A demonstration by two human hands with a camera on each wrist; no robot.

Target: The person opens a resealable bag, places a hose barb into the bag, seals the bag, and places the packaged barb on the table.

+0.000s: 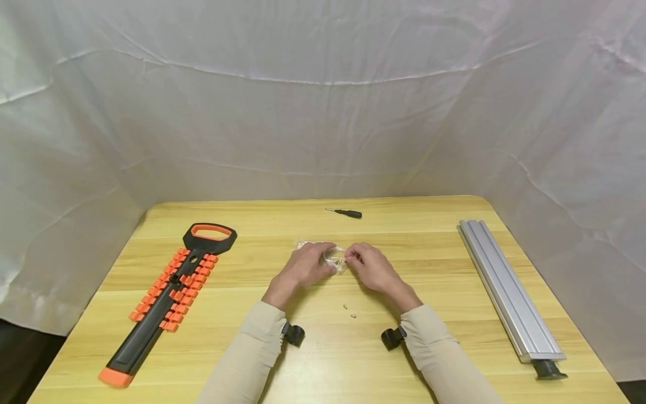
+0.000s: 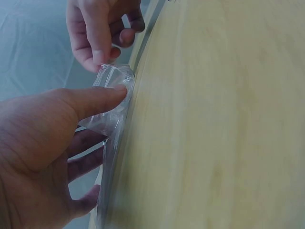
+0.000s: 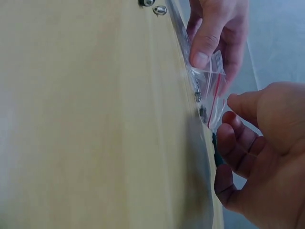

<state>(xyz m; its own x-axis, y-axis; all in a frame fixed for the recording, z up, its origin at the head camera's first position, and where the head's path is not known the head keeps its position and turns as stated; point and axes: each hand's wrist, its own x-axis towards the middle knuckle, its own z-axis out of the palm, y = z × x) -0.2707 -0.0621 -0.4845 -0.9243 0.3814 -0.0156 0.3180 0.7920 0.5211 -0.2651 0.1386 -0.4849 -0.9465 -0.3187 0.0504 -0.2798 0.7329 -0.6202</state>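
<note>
A small clear zip bag [image 1: 335,259] with tiny metal screws inside is held between both hands at the table's middle. My left hand [image 1: 327,264] pinches its left side; in the left wrist view the thumb [image 2: 102,98] presses on the plastic bag [image 2: 112,117]. My right hand [image 1: 351,260] pinches the bag's right edge, with its fingertips [image 2: 97,57] on the top rim. The right wrist view shows the bag [image 3: 209,88] with a red zip line, the left thumb [image 3: 205,50] on it and the right fingers [image 3: 233,102] curled beside it.
Two loose screws [image 1: 349,311] lie on the wooden table [image 1: 323,359] just in front of the hands. A small black screwdriver [image 1: 345,212] lies farther back. An orange and black bit holder [image 1: 169,294] lies at the left, an aluminium rail [image 1: 507,283] at the right.
</note>
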